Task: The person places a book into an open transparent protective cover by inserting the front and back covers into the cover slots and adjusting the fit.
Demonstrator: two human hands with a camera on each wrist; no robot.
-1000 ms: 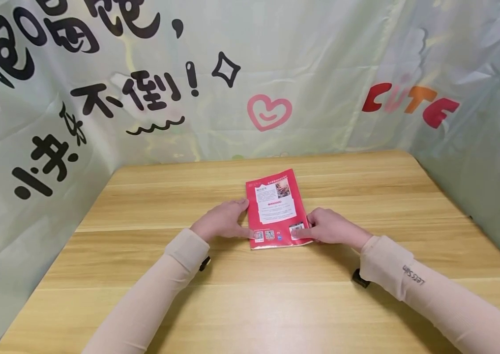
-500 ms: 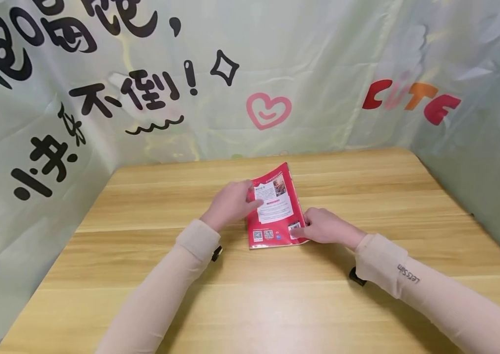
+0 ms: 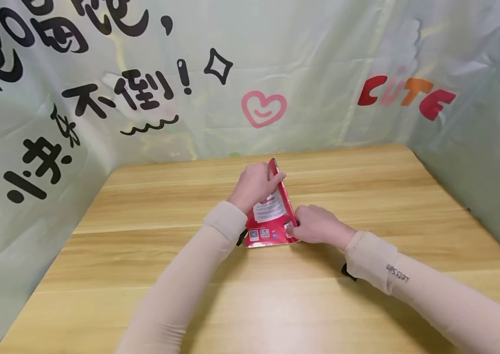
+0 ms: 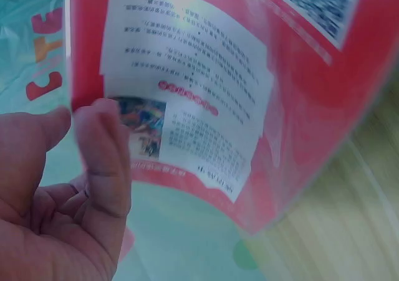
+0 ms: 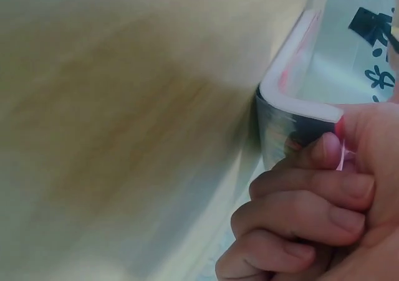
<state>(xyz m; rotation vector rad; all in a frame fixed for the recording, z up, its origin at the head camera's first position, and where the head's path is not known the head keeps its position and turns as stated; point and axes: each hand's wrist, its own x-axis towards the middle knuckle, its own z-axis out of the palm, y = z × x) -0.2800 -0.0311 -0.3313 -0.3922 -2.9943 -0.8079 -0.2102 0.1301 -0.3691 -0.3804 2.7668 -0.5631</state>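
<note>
A thin red paperback book [image 3: 269,210] stands partly lifted, its back cover with white text panel and QR codes toward me. My left hand [image 3: 255,186] reaches across the cover and grips the book's far right edge. In the left wrist view, the cover [image 4: 193,57] bows, and the thumb and index finger close on its edge. My right hand [image 3: 320,225] pinches the near right corner. The right wrist view shows the book's page edges [image 5: 302,108] bent, with thumb and curled fingers round the corner.
The wooden table [image 3: 179,275] extends on all sides of the book. Printed fabric [image 3: 311,88] hangs behind the table and along its sides. A dark wrist strap [image 3: 348,272] shows under the right cuff.
My left hand has moved from the book's left edge up and across to its far right edge. The book's right side has risen and tilted up. The right hand keeps hold, shifting slightly left.
</note>
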